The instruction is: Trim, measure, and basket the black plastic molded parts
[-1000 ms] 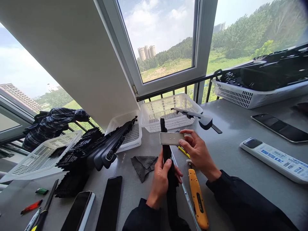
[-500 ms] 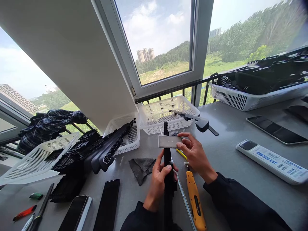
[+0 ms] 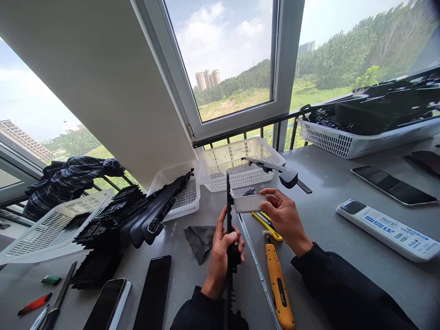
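Observation:
My left hand [image 3: 218, 261] is closed around a long black plastic part [image 3: 228, 224], which stands edge-on and points away from me. My right hand [image 3: 282, 217] pinches the right end of a flat, pale grey rectangular plate [image 3: 248, 204]. The plate's left end is at the black part's right edge, above my left fingers; whether they touch I cannot tell. Below the plate lie a yellow utility knife [image 3: 276, 235], a thin metal strip [image 3: 257, 266] and an orange-yellow handheld tool [image 3: 279, 288]. A dark grey cloth [image 3: 198, 243] lies left of my left hand.
White plastic baskets [image 3: 220, 183] stand along the window side. Black parts [image 3: 137, 220] are piled at the left, and more fill the basket [image 3: 326, 137] at the right. Phones [image 3: 153, 293], a white printed device [image 3: 388, 231] and a red-handled tool [image 3: 34, 304] lie on the table.
The black part has turned edge-on and shifted slightly left with my left hand. The pale plate, which lay across it, is now at its right side. More of the utility knife shows.

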A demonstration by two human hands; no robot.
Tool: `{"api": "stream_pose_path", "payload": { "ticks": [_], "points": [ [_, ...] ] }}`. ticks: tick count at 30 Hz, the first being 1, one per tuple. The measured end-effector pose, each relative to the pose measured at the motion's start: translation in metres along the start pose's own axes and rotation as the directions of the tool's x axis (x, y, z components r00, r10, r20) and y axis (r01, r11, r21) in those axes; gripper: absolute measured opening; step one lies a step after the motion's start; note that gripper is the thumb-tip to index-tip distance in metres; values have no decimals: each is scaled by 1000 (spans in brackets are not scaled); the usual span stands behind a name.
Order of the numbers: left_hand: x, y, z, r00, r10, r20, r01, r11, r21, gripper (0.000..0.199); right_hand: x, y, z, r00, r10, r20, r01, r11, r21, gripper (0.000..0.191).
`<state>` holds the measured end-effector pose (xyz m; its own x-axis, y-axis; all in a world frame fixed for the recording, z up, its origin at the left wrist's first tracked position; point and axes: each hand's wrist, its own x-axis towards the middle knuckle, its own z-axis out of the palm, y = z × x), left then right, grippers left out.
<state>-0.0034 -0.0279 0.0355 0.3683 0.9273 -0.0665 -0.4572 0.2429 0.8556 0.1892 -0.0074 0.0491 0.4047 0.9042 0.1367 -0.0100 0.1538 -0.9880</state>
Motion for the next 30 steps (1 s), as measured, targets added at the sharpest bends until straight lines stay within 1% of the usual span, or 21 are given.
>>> {"api": "stream_pose_path", "payload": {
  "ticks": [3,7,12,15,18,20,23,25,27,30],
  "points": [
    [-1,1,1,1000,-10,20,9,1000,24,88,2,0,-2,999,9,-48,-8,1000,21,37],
    [-3,3,5,1000,-17,12,16,999,46,86,3,1,-5,999,34,-10,-34,999,-4,34],
    [-3,4,6,999,-33,12,32,997,65,88,3,1,-6,999,-12,-40,10,999,-43,34],
    [-2,3,5,1000,-15,1,15,997,70,88,4,2,-5,999,42,-11,-42,999,-6,32],
    [-3,2,5,999,-44,17,43,999,19,90,5,3,-2,993,110,35,-114,984,139,39],
    [-3,0,6,996,-76,44,78,997,-28,90,5,4,0,990,130,60,-139,970,198,43],
    [-3,-2,6,992,-104,76,109,992,-66,89,6,5,-1,991,123,45,-129,979,160,43],
    [-3,-3,6,993,-92,69,98,991,-87,88,6,6,-3,994,108,7,-108,986,127,41],
    [-2,-2,5,996,-70,54,76,992,-103,88,6,4,-6,995,103,-15,-100,986,130,41],
    [-2,0,4,997,-59,50,64,993,-103,89,5,0,-6,994,105,28,-108,982,154,41]
  ]
}}
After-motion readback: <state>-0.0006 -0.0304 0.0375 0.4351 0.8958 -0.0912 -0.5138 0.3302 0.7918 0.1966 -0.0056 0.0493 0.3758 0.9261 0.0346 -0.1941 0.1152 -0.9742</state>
